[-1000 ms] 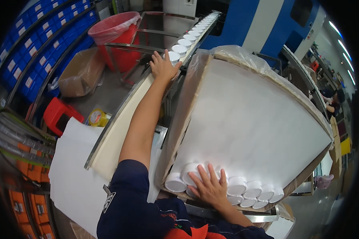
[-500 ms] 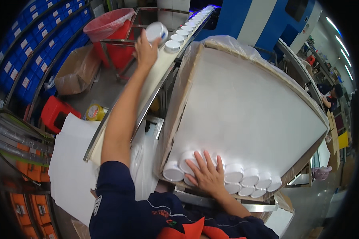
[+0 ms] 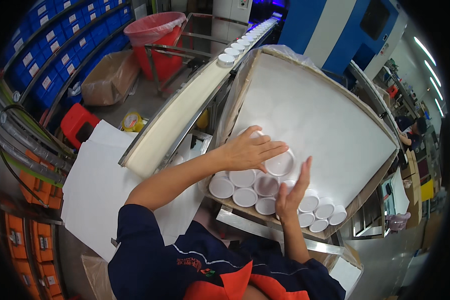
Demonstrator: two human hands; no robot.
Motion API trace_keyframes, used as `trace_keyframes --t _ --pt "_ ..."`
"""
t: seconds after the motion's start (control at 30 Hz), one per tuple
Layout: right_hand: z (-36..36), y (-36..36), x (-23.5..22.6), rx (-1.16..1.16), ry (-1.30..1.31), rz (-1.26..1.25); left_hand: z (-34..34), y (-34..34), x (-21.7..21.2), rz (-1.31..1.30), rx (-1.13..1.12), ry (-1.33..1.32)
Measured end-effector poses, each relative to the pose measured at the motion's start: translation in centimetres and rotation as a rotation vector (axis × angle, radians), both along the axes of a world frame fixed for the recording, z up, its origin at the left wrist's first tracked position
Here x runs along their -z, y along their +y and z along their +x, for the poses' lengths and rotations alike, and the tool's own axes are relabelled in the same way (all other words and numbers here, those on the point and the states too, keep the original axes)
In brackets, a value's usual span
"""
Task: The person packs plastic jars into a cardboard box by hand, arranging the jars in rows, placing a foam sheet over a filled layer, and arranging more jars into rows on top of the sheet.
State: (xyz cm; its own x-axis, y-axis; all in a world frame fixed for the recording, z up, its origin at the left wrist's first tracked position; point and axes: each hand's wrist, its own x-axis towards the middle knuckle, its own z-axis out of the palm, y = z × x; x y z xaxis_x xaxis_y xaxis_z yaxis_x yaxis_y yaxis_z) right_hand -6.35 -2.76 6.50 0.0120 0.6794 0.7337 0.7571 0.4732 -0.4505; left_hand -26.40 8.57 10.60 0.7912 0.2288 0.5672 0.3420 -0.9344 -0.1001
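Observation:
My left hand [image 3: 252, 150] is over the lined box, its thumb and fingers around a white round jar [image 3: 279, 163]. Another white disc-like top [image 3: 252, 133] shows partly behind that hand; whether it is held too, I cannot tell. My right hand [image 3: 292, 195] is just right of the jar, thumb and fingers apart, holding nothing. It hovers over or touches the packed jars and partly covers them. Several white jars [image 3: 245, 197] stand close together in rows along the near side of the box [image 3: 330, 125], which has a pale sheet on its bottom.
Left of the box runs a cream conveyor belt [image 3: 177, 120] with a line of white jars [image 3: 226, 60] at its far end. Beyond it stand a red bin [image 3: 157, 55], a cardboard box [image 3: 110, 80] and a red stool [image 3: 78, 124]. White sheets [image 3: 92, 195] lie at the left.
My left hand has come from the conveyor to the box with a jar. My right hand has lifted off the packed jars and shifted right. The view has shifted slightly.

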Motion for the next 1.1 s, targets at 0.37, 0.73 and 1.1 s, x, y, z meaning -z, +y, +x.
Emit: trace_keyframes --t 0.37,0.73,1.1 --pt "-2.5 3.0 -0.4 -0.005 -0.436 -0.148 -2.3 0.0 1.4 -0.349 0.124 -0.315" --pt "-4.7 5.6 -0.5 0.007 -0.786 -0.146 -10.0 24.3 2.8 -0.329 -0.970 -0.666" --pt "-4.1 5.6 0.1 0.025 -0.875 -0.134 -2.3 39.3 5.4 -0.313 -1.383 -0.209"
